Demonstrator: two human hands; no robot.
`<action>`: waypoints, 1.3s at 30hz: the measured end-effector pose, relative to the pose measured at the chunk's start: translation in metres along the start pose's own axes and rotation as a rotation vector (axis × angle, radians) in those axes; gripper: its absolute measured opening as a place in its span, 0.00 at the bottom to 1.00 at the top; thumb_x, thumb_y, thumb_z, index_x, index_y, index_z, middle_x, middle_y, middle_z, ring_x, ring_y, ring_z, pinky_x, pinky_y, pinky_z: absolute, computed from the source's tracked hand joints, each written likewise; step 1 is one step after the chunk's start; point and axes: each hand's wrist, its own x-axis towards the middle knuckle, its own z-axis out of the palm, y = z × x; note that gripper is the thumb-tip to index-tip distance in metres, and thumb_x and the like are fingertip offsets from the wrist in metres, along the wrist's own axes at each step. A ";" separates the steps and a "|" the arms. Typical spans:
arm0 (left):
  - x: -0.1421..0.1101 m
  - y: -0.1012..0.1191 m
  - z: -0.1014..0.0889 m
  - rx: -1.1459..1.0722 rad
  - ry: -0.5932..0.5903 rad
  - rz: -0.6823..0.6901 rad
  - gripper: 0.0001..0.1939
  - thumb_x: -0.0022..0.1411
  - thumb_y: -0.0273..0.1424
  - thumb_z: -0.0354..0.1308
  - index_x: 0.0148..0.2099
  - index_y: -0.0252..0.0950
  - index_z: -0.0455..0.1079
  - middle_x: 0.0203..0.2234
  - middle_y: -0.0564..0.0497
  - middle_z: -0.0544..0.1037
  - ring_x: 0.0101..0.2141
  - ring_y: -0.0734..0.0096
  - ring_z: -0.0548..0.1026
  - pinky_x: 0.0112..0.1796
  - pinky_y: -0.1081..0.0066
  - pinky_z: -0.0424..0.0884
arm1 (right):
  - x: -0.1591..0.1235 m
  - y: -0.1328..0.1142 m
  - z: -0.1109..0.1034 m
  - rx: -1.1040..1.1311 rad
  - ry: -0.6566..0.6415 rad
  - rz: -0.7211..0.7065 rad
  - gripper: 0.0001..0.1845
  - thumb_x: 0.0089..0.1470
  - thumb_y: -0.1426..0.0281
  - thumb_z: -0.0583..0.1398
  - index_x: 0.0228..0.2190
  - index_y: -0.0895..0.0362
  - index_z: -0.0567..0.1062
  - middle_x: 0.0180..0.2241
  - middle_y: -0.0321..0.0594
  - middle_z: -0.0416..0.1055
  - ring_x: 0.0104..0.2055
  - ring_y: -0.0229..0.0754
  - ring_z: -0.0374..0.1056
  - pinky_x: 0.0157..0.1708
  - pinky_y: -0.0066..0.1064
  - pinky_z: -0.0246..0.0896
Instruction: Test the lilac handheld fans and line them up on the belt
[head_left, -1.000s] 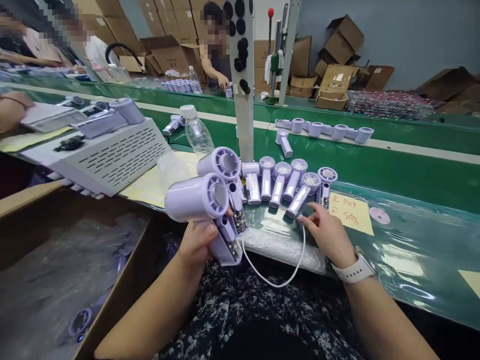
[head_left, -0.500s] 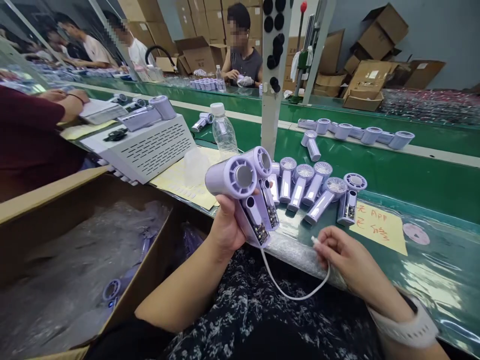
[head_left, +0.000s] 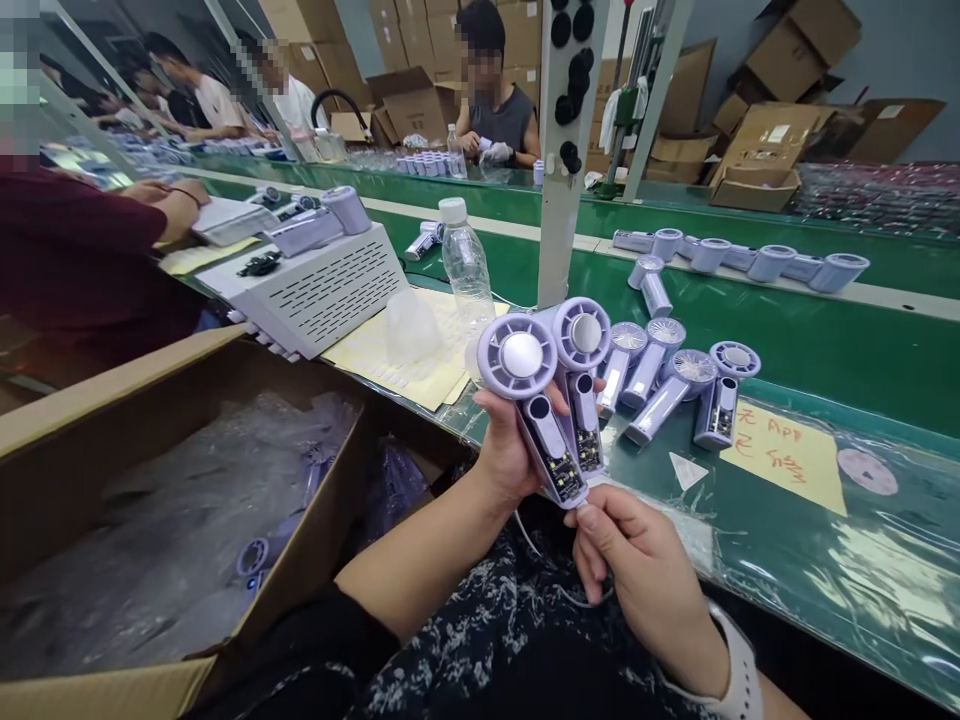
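Note:
Two lilac handheld fans are gripped side by side in my left hand [head_left: 504,458], heads up. The nearer handheld fan [head_left: 553,455] and the farther handheld fan [head_left: 587,420] both have open handles with bare circuit boards. My right hand [head_left: 641,550] pinches the end of a white charging cable [head_left: 527,537] against the bottom of the nearer fan's handle. The fingers cover the plug, so I cannot tell whether it is fully inserted. The cable hangs in a loop below the fans. Beyond my hands, several more lilac fans [head_left: 664,395] lie on the green bench.
An open carton [head_left: 187,675] with plastic film and fans stands at left. A grey vented box [head_left: 337,290], a plastic bottle [head_left: 466,262] and yellow paper [head_left: 431,375] are behind. A handwritten note [head_left: 795,458] lies at right. A metal post [head_left: 559,220] rises behind the fans; co-workers sit beyond.
My right hand has moved left with the cable end, from free air to the nearer fan's handle base. The held fans have turned upright, more toward me. The view has shifted slightly.

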 end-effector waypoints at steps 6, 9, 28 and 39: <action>-0.005 -0.003 0.003 -0.060 0.064 -0.011 0.38 0.41 0.72 0.61 0.25 0.38 0.72 0.34 0.45 0.84 0.40 0.50 0.82 0.40 0.56 0.79 | -0.002 0.001 -0.002 -0.230 -0.015 -0.218 0.19 0.70 0.56 0.55 0.32 0.54 0.74 0.28 0.37 0.73 0.31 0.39 0.69 0.32 0.28 0.63; -0.008 0.001 0.008 -0.165 0.115 -0.029 0.37 0.46 0.70 0.59 0.26 0.37 0.72 0.37 0.46 0.84 0.37 0.58 0.82 0.40 0.59 0.79 | -0.005 -0.004 -0.006 -0.371 -0.065 -0.348 0.14 0.72 0.64 0.52 0.36 0.52 0.75 0.34 0.36 0.72 0.35 0.39 0.68 0.36 0.28 0.62; -0.014 0.000 0.006 -0.084 -0.011 0.070 0.37 0.45 0.71 0.59 0.24 0.39 0.73 0.38 0.44 0.83 0.42 0.48 0.82 0.41 0.54 0.82 | -0.008 0.008 0.006 -0.089 0.187 -0.129 0.27 0.69 0.51 0.56 0.23 0.53 0.66 0.13 0.28 0.61 0.17 0.34 0.57 0.22 0.27 0.53; -0.011 0.002 0.010 -0.120 0.133 0.017 0.39 0.49 0.73 0.53 0.24 0.39 0.66 0.41 0.45 0.82 0.44 0.50 0.81 0.40 0.54 0.81 | 0.000 -0.007 -0.010 -0.310 0.047 -0.385 0.16 0.71 0.64 0.53 0.29 0.53 0.69 0.38 0.41 0.70 0.43 0.45 0.67 0.45 0.33 0.63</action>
